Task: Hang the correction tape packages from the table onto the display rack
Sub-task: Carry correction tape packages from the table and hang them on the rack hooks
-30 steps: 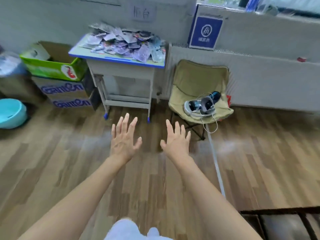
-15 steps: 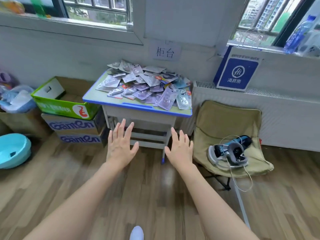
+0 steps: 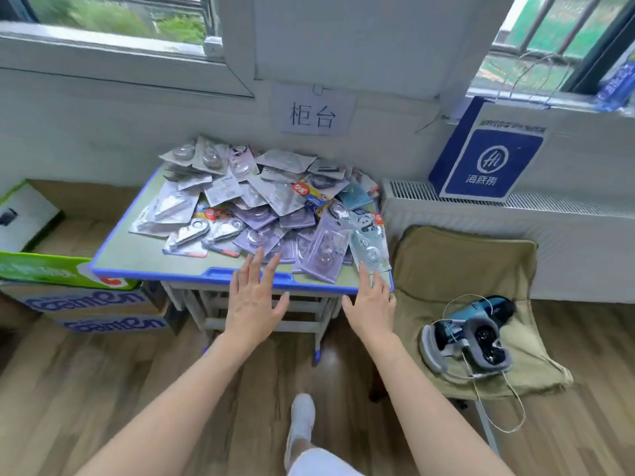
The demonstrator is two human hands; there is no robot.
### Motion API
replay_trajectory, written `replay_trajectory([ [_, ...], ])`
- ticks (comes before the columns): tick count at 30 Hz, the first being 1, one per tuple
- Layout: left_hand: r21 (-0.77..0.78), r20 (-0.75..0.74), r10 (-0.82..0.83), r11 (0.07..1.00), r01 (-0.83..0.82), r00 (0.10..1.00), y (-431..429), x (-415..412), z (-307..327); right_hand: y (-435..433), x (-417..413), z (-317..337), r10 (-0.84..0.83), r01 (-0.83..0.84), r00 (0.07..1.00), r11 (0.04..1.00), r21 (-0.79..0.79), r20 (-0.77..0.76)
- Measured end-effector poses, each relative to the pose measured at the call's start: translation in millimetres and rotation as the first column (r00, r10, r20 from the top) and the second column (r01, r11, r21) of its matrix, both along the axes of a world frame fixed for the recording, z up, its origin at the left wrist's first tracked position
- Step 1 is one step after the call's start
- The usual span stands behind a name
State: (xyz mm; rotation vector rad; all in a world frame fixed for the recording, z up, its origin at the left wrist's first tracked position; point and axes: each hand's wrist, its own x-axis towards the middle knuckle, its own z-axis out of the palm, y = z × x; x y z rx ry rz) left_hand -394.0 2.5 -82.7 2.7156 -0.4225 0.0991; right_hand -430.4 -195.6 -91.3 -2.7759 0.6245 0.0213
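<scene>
A heap of correction tape packages [image 3: 268,201], clear blisters on grey, purple and blue cards, covers a small desk [image 3: 144,259] with a green top and blue rim against the wall. My left hand [image 3: 252,300] is held out flat with straight fingers, its tips over the desk's front edge just short of the heap. My right hand [image 3: 372,302] is also flat and empty, its fingertips at the front right corner beside a clear package [image 3: 369,245]. No display rack is in view.
A khaki folding chair [image 3: 460,269] with a headset and cable [image 3: 467,338] stands right of the desk. Stacked cardboard boxes [image 3: 92,304] sit to the left. A radiator [image 3: 567,235] and a blue bag [image 3: 488,152] line the wall. The floor is wood.
The desk has come much closer and higher in view as I walked up to it. Both hands, still flat and empty, now reach its front edge.
</scene>
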Motion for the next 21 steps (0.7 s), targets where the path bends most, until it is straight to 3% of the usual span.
replay_trajectory([
  [12, 0.137, -0.296, -0.154, 0.970, 0.202, 0.943, -116.5, 113.3, -43.3, -73.0, 112.7, -45.0, 0.001, -0.003, 0.999, 0.999, 0.039, 0.054],
  [16, 0.225, -0.309, -0.197, 0.935, 0.273, 0.930, -131.5, 121.7, -51.8, -78.6, 123.4, -62.6, 0.028, -0.032, 0.997, 0.998, 0.048, 0.073],
  [21, 0.215, -0.345, -0.216, 0.929, 0.301, 0.913, -135.4, 128.1, -64.4, -77.9, 124.4, -75.2, 0.034, -0.037, 0.992, 0.999, 0.016, 0.124],
])
